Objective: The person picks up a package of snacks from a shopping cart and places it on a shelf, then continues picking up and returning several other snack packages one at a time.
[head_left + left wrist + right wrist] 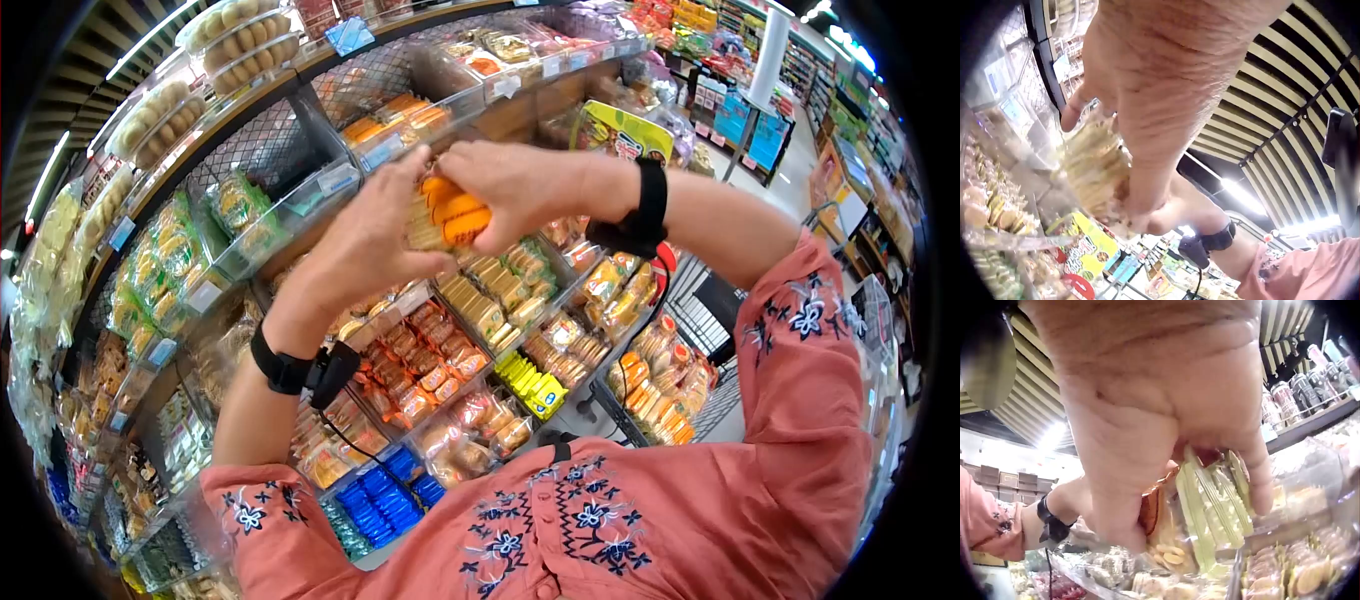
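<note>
Between my two hands, over the shelf bins, is a bundle of wrapped snack packets (pixel 458 212), with orange wrappers on one side and pale clear ones on the other. My right hand (pixel 535 190) grips the bundle from the right, thumb below and fingers over the top. On the other side my left hand (pixel 360 240) holds it between thumb and fingers. Pale packets (pixel 1094 165) show beneath the left hand in the left wrist view. In the right wrist view, ridged pale green packets (pixel 1210 515) and an orange wrapper (pixel 1152 509) sit between thumb and fingers.
Tiered bins ahead hold red-brown packets (pixel 420 360), yellow packets (pixel 532 385) and blue packets (pixel 378 500). A yellow-green sign (pixel 622 135) stands behind the right wrist. At lower right is a shopping cart (pixel 715 385). Round biscuit tubs (pixel 155 120) line the upper left shelf.
</note>
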Demonstrator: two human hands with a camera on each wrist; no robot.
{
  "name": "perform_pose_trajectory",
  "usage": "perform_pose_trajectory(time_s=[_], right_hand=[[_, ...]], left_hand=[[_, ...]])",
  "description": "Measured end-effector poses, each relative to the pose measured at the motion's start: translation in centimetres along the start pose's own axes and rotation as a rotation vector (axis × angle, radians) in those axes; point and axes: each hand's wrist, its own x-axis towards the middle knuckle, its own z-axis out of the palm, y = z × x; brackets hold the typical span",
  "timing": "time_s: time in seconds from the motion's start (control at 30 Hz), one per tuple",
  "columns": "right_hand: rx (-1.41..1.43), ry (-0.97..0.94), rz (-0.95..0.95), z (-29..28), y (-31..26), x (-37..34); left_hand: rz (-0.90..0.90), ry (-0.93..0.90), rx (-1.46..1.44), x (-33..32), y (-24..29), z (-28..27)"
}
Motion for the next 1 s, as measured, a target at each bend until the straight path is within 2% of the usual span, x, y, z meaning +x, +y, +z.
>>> perform_pose_trajectory(time_s=[0.07,0.13,0.23,0.33,0.4,0.47,0.5,0.53,0.6,0.67,0.8,1.0], right_hand=[[-0.014,-0.133,0.039,-2.8,2.5,1.2],[-0.128,-0.085,0.066,-5.4,5.9,2.8],[-0.209,-0.059,0.117,-9.4,11.2,7.2],[-0.145,0.008,0.104,-8.8,19.0,12.8],[-0.194,-0.026,0.164,-8.0,20.8,15.4],[-0.057,-0.115,0.137,-7.2,21.9,17.1],[-0.195,-0.128,0.187,-5.8,22.9,18.7],[-0.245,-0.062,0.164,-4.6,24.0,19.5],[-0.206,-0.174,0.223,-2.8,24.9,21.4],[-0.135,-0.196,0.277,-0.8,25.8,23.0],[-0.165,-0.272,0.261,3.4,28.7,26.9],[-0.229,-0.432,0.327,5.4,28.3,29.8]], left_hand=[[-0.054,0.078,-0.001,1.3,-3.6,-1.2],[-0.271,0.257,-0.017,2.9,-6.7,-3.1],[-0.306,0.413,0.104,4.0,-14.4,-3.2],[-0.346,0.43,0.407,4.4,-20.2,-0.9],[-0.399,0.428,0.482,4.5,-22.3,0.4],[-0.43,0.428,0.523,4.3,-23.5,1.5],[-0.425,0.43,0.577,4.1,-24.1,2.0],[-0.409,0.437,0.583,4.0,-24.3,2.2],[-0.38,0.453,0.594,3.7,-24.4,2.9],[-0.439,0.436,0.58,3.7,-23.9,3.2],[-0.521,0.432,0.537,4.1,-23.6,3.2],[-0.568,0.423,0.542,4.5,-23.5,3.2]])
